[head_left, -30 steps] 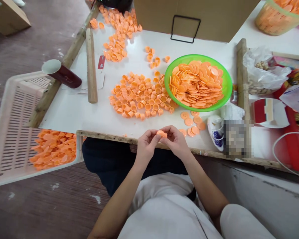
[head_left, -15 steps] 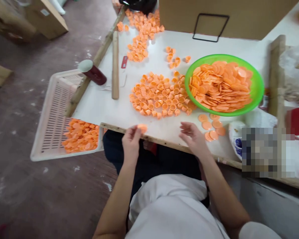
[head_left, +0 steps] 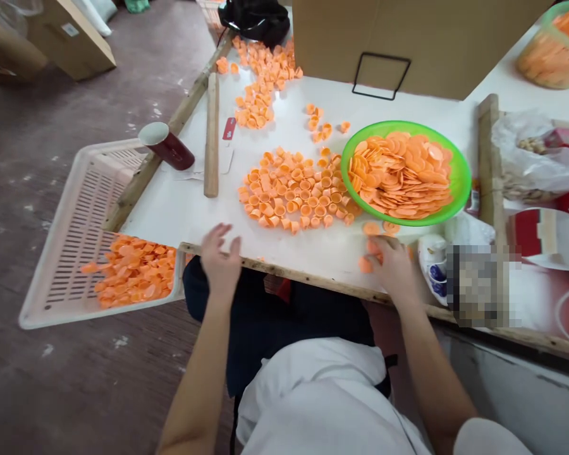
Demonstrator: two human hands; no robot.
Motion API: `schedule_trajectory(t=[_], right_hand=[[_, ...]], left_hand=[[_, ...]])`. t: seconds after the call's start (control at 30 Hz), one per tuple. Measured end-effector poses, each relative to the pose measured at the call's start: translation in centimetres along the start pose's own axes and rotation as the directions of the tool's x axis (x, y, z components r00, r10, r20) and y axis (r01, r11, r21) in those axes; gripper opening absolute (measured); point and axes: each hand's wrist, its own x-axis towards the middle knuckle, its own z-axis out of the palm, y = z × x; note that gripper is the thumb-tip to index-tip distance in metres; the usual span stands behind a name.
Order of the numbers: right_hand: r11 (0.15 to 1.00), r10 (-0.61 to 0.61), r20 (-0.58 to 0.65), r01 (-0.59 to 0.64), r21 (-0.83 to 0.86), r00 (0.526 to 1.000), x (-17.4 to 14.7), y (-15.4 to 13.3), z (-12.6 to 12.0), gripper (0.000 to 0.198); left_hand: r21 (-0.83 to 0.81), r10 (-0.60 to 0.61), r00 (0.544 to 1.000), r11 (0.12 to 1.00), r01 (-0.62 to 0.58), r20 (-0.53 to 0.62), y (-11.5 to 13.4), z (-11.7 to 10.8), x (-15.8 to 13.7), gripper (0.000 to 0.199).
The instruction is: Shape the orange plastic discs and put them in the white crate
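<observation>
My left hand (head_left: 222, 256) is at the table's front edge with its fingers apart and nothing in them. My right hand (head_left: 394, 265) reaches down to several flat orange discs (head_left: 371, 228) lying on the white tabletop. Its thumb and fingers close around one orange disc (head_left: 375, 248), partly hidden by the fingers. Just behind is a green bowl (head_left: 462, 189) heaped with similar discs. Between the hands, farther back, spreads a cluster of small orange cups (head_left: 291, 206). Left of the table, a pale plastic basket (head_left: 59, 253) holds a pile of orange pieces (head_left: 140, 272).
A dark red mug (head_left: 173, 148) lies tilted against the wooden edge rail, near a loose wooden strip (head_left: 211, 139). More orange cups (head_left: 265, 76) lie toward the back. A large cardboard box (head_left: 384, 38) stands behind. A white and blue dish (head_left: 434, 268) sits at the right.
My left hand has moved left and opened; the orange disc it held is gone from it. My right hand has moved right onto the loose discs. The view has shifted to the right.
</observation>
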Motion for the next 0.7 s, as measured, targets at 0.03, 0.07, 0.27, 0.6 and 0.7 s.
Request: schedule_trajectory(t=[0.03, 0.07, 0.27, 0.6, 0.7], right_hand=[[0.999, -0.015, 0.017, 0.014, 0.034, 1.000, 0.0, -0.8, 0.6, 0.040], [0.997, -0.034, 0.034, 0.032, 0.070, 0.999, 0.0, -1.6, 1.0, 0.039], [0.956, -0.114, 0.066, 0.092, 0.279, 0.991, 0.4, -5.6, 0.9, 0.031], [0.985, -0.138, 0.105, 0.126, 0.119, 0.985, 2.1, -6.2, 1.7, 0.027], [0.988, -0.133, 0.103, 0.124, 0.093, 0.986, 1.5, -7.0, 2.0, 0.013]], left_hand=[[-0.001, 0.041, 0.998, 0.999, -0.041, 0.041, 1.3, 2.1, -0.2, 0.027], [-0.004, 0.083, 0.993, 0.997, -0.083, 0.088, 2.3, 4.0, -0.4, 0.025], [0.113, 0.173, 0.944, 0.971, -0.212, 0.282, 2.7, 10.1, 0.2, 0.027], [0.179, 0.053, 0.938, 0.976, -0.121, 0.344, 2.3, 9.7, -0.5, 0.029], [0.189, 0.053, 0.943, 0.974, -0.120, 0.329, 2.1, 9.8, -0.8, 0.027]])
